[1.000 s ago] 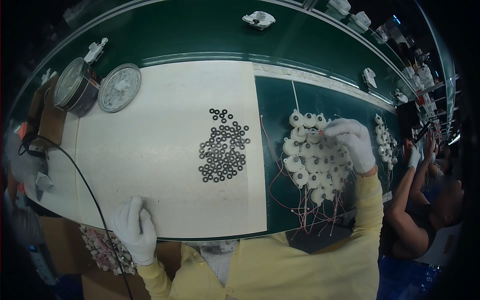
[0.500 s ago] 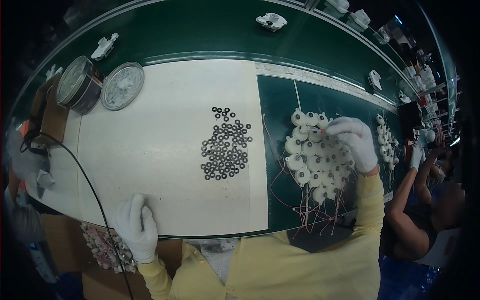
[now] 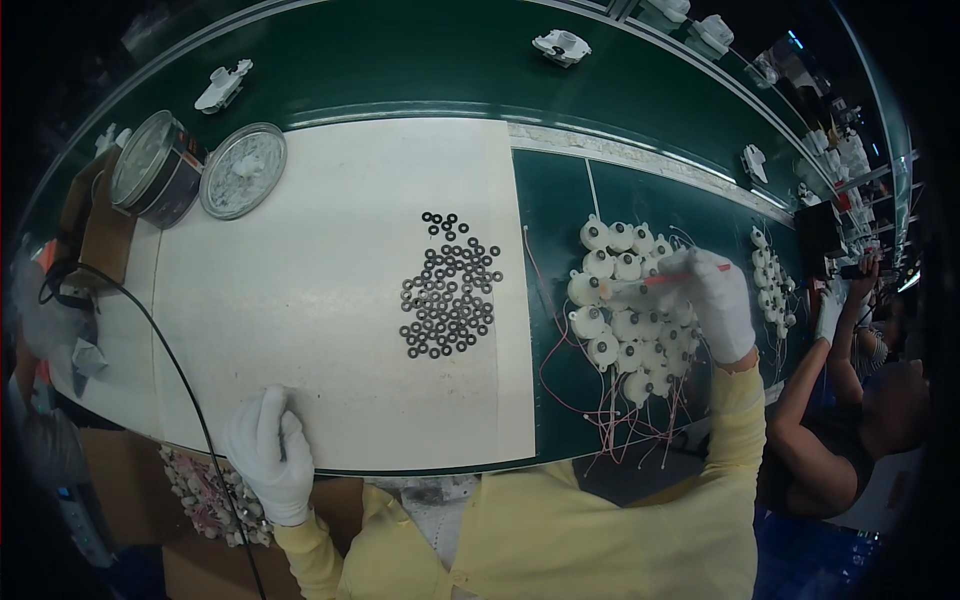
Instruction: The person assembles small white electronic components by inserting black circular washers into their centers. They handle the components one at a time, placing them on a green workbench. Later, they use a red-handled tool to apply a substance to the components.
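Note:
In my right hand (image 3: 715, 300), gloved in white, is a thin brush (image 3: 665, 278) with a red handle. Its pale tip points left, over a group of round white motors (image 3: 628, 325) with dark centres and thin wires. The tip is close to a motor on the group's left side; whether it touches is hard to see. My left hand (image 3: 270, 455), also gloved, rests at the front edge of the white board (image 3: 350, 400), fingers closed together and nothing visible in them. Many small black rings (image 3: 450, 295) lie spread on the board's right half.
An open tin (image 3: 160, 175) and a round smeared lid (image 3: 243, 172) stand at the far left. A black cable (image 3: 170, 345) hangs near my left hand. White parts (image 3: 562, 47) sit on the green belt (image 3: 400, 60) behind. A co-worker's arm (image 3: 805, 400) is at right.
My right hand has brought the brush tip nearer to me, onto a lower row of motors. The white parts on the belt have shifted right. My left hand stays put.

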The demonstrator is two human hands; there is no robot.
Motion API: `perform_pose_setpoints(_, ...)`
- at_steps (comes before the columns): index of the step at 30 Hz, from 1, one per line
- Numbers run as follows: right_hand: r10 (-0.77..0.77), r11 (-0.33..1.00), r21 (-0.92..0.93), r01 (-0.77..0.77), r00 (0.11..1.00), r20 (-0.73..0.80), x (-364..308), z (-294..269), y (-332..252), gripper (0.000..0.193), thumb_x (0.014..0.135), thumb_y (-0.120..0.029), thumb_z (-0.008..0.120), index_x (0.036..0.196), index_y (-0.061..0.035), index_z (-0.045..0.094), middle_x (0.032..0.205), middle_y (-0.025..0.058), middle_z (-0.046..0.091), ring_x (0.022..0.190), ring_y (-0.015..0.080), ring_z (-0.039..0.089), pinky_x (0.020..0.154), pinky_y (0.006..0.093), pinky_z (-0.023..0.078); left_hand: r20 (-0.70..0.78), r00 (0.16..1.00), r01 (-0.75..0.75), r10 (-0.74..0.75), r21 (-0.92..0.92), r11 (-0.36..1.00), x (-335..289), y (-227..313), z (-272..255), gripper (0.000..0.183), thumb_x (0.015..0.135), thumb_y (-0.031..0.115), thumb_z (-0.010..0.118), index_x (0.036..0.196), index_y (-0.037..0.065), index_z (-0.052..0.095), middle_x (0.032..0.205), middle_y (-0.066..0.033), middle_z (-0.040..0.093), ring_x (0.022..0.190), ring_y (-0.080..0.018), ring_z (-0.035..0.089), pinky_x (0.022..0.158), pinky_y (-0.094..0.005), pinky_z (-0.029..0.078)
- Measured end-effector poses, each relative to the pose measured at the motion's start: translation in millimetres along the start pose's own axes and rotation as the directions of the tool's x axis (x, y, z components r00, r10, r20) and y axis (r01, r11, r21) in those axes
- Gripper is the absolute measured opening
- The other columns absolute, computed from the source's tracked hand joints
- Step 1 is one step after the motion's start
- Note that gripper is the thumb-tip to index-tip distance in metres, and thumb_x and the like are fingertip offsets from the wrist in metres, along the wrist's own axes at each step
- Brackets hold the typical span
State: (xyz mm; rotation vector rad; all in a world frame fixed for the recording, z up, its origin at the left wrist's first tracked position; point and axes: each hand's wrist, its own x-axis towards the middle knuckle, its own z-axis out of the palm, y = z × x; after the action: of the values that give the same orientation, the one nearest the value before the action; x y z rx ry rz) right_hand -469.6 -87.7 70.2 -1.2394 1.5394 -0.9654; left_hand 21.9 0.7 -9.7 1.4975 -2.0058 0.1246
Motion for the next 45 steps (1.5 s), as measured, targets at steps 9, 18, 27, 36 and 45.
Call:
perform_pose_setpoints(9, 0.028, 0.995, -0.095, -0.03, 0.999, -0.021, 1, 16, -10, 0.042, 0.109, -0.034, 0.054, 0.108, 0.0036, 0.074, 0.083, 0.0098, 0.074, 0.063, 0.0093, 0.067, 0.054, 0.0202, 0.042, -0.028, 0.999, -0.031, 0.031, -0.004, 1.0, 4, 1, 1, 0.041, 0.081, -0.007, 0.064, 0.122, -0.001, 0.064, 0.099, -0.0152, 0.069, 0.078, -0.0344, 0.063, 0.068, -0.0443, 0.046)
perform_pose_setpoints(18, 0.027, 0.991, -0.13, -0.029, 1.0, -0.014, 1, 15, -9, 0.037, 0.108, -0.029, 0.055, 0.108, 0.0029, 0.074, 0.086, 0.0089, 0.075, 0.066, 0.0094, 0.068, 0.057, 0.0208, 0.044, -0.047, 0.998, -0.047, 0.047, -0.003, 0.999, 3, 0, 2, 0.043, 0.081, -0.009, 0.063, 0.123, -0.001, 0.064, 0.101, -0.0154, 0.068, 0.079, -0.0349, 0.064, 0.069, -0.0443, 0.048)
perform_pose_setpoints(27, 0.035, 0.992, -0.121, -0.037, 0.999, -0.019, 1, 13, -7, 0.036, 0.108, -0.027, 0.056, 0.109, 0.0039, 0.074, 0.088, 0.0093, 0.074, 0.068, 0.0093, 0.066, 0.061, 0.0216, 0.044, -0.05, 0.998, -0.046, 0.048, 0.025, 0.999, 2, 0, 2, 0.041, 0.081, -0.007, 0.064, 0.121, -0.001, 0.065, 0.101, -0.0158, 0.069, 0.08, -0.0352, 0.064, 0.069, -0.0446, 0.048)
perform_pose_setpoints(36, 0.014, 0.994, -0.11, -0.017, 0.999, -0.034, 1, 8, 3, 0.037, 0.108, -0.028, 0.056, 0.109, 0.0039, 0.075, 0.085, 0.0081, 0.073, 0.067, 0.0086, 0.064, 0.061, 0.0212, 0.043, -0.054, 0.997, -0.048, 0.048, 0.004, 0.999, 2, 0, 2, 0.041, 0.081, -0.007, 0.064, 0.122, -0.001, 0.064, 0.101, -0.0156, 0.068, 0.08, -0.0344, 0.064, 0.068, -0.0437, 0.048)
perform_pose_setpoints(45, -0.015, 0.998, -0.065, 0.012, 0.999, -0.048, -2, 10, -1, 0.036, 0.108, -0.028, 0.057, 0.109, 0.0033, 0.074, 0.089, 0.0072, 0.075, 0.071, 0.0093, 0.068, 0.062, 0.0217, 0.043, -0.065, 0.997, -0.048, 0.051, 0.043, 0.998, 2, 2, 3, 0.044, 0.081, -0.008, 0.065, 0.124, 0.001, 0.064, 0.102, -0.0137, 0.069, 0.08, -0.0332, 0.064, 0.068, -0.0435, 0.046)
